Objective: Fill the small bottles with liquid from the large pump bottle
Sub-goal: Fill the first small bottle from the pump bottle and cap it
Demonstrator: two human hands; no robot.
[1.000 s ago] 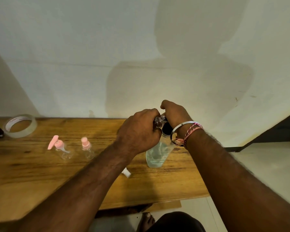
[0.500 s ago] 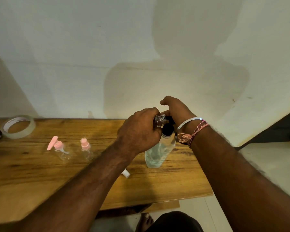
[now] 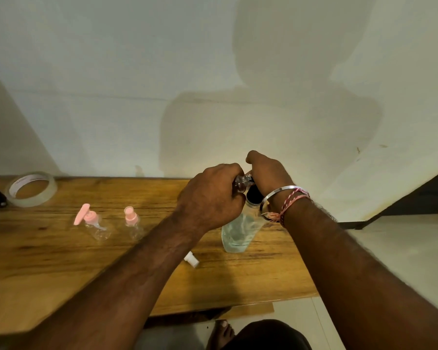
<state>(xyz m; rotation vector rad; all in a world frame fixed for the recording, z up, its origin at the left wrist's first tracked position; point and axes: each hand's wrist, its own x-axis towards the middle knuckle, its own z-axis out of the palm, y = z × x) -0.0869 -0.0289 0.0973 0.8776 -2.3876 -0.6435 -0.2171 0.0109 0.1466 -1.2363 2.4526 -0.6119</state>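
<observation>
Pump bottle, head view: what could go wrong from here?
1. The left hand holds a small bottle tilted at the pump; its narrow mouth could miss the stream and liquid spill on the table.
2. The right hand presses the pump bottle from above; nothing steadies its base, so it may tip.

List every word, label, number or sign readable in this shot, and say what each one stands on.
None can be read.
Tape roll: faint reddish print on the inner core, too blurred to read.
Large pump bottle: clear body, no label legible.
Two small bottles with pink tops: no print visible.
Small bottle in the left hand: mostly hidden, nothing legible.
White cap: plain.
</observation>
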